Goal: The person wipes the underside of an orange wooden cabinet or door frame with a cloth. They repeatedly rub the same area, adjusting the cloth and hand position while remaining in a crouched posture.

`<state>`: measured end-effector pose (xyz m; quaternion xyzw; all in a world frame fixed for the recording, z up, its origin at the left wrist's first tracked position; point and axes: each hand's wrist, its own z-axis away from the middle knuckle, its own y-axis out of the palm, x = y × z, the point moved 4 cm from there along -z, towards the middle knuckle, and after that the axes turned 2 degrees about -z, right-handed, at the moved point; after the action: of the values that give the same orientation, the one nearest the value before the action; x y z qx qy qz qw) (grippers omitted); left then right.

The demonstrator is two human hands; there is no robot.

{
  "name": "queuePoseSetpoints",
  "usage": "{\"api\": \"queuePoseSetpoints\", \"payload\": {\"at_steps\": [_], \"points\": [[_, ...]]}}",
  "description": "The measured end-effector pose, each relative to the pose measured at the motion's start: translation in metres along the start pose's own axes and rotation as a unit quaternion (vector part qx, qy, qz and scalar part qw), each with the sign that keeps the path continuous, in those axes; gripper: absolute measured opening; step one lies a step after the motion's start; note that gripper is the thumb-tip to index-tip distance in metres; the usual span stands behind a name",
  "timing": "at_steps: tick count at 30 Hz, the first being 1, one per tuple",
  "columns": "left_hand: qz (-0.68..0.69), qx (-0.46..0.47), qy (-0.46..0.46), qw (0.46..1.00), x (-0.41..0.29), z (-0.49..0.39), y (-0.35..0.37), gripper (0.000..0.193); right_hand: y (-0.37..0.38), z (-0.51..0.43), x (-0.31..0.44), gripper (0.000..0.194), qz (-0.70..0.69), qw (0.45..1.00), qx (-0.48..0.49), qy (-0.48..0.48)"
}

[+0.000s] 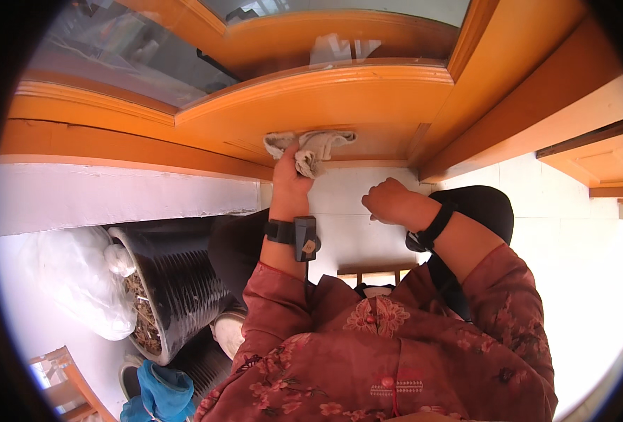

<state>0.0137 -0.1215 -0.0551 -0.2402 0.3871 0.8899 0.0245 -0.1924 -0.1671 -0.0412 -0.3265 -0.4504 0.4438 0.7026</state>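
Note:
A crumpled, greyish-white cloth [317, 145] is pressed against the lower panel of a varnished wooden door [364, 105] with glass above. My left hand [292, 171] grips this cloth, its fingers partly hidden under the folds. Lower and to the right, my right hand [388, 201] hangs in the air over the pale floor, fingers curled in, with nothing visible in it. Dark straps circle both my wrists, and the left one carries a small black box [305, 238].
On the left stand a dark ribbed pot [185, 285] with dry brown matter inside, a white plastic bag [79, 279] and a blue bag [165, 387]. The wooden door frame [517, 100] rises at right. Beyond it is another wooden panel [596, 158]. Pale tiles [343, 205] cover the floor.

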Motion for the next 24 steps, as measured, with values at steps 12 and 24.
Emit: {"api": "queuePoseSetpoints", "payload": {"at_steps": [12,24], "points": [[-0.039,-0.028,-0.025,0.999,0.03,-0.056,-0.042,0.022,0.0,-0.004,0.008,0.014,-0.005,1.0,-0.006,-0.018],[-0.621,0.107,0.235,0.74,0.061,-0.095,-0.111,0.043,-0.002,-0.002,0.015,0.007,-0.015,0.996,-0.068,-0.054]]}}
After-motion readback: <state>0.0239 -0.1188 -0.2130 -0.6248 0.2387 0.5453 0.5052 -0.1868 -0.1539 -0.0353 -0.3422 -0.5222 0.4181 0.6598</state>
